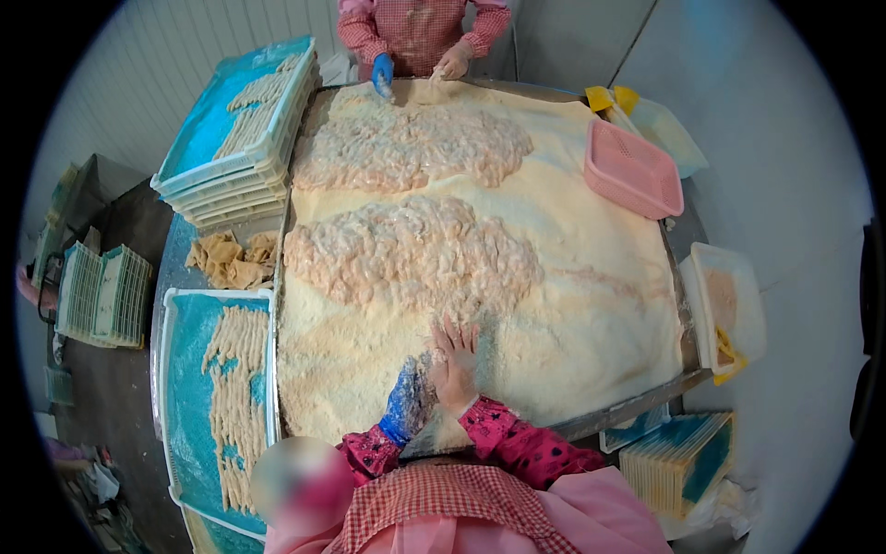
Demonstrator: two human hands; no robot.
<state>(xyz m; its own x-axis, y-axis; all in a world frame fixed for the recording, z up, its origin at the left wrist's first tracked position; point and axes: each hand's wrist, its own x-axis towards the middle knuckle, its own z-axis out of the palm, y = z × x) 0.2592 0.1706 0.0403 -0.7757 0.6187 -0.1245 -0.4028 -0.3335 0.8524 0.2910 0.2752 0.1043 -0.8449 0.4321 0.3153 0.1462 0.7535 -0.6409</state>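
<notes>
My right hand (454, 369) lies with fingers stretched out over the pale crumb coating (591, 342), at the near edge of a heap of raw, pinkish meat pieces (415, 249). Close beside it on the left is my left hand (409, 402) in a blue glove, its front caked with crumbs. How its fingers are bent is hidden, and I cannot tell whether it holds a piece. Farther off lies a second heap of wet, pale meat (415, 148) on the same crumb layer.
Across the table stands a co-worker (420, 37) with one blue glove. Left are stacked trays (245, 198), a tan cloth (231, 261) and a blue-lined tray (185, 397) holding coated strips (237, 397). Right are a pink basket (632, 171), a white tub (724, 305) and stacked trays (678, 462).
</notes>
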